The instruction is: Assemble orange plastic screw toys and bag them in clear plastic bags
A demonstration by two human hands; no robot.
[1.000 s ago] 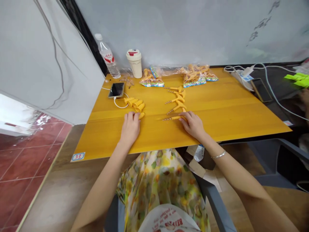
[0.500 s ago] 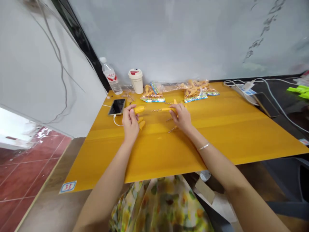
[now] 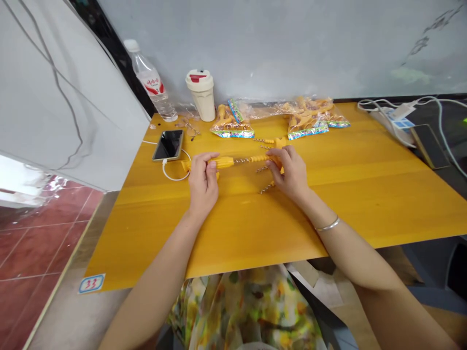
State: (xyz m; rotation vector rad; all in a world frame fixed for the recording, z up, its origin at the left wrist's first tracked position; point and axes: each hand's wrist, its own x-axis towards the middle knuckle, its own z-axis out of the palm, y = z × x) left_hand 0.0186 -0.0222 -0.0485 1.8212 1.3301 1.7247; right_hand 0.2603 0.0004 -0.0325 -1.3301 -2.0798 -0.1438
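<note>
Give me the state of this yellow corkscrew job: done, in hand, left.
Looks done: yellow corkscrews sit in the foil-topped bags at the back. In hand: the left hand holds a yellow sleeve against the spiral of a corkscrew held by the right hand. Left: two bare spirals by the right hand, and another sleeve under the left.

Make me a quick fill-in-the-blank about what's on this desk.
The right hand holds a corkscrew whose metal spiral points toward the ____ hand.
The plastic sleeve in the left hand is ____.
The charging cable on the smartphone is ____.
The corner sticker reads ____.

left; orange; white; 33
</note>
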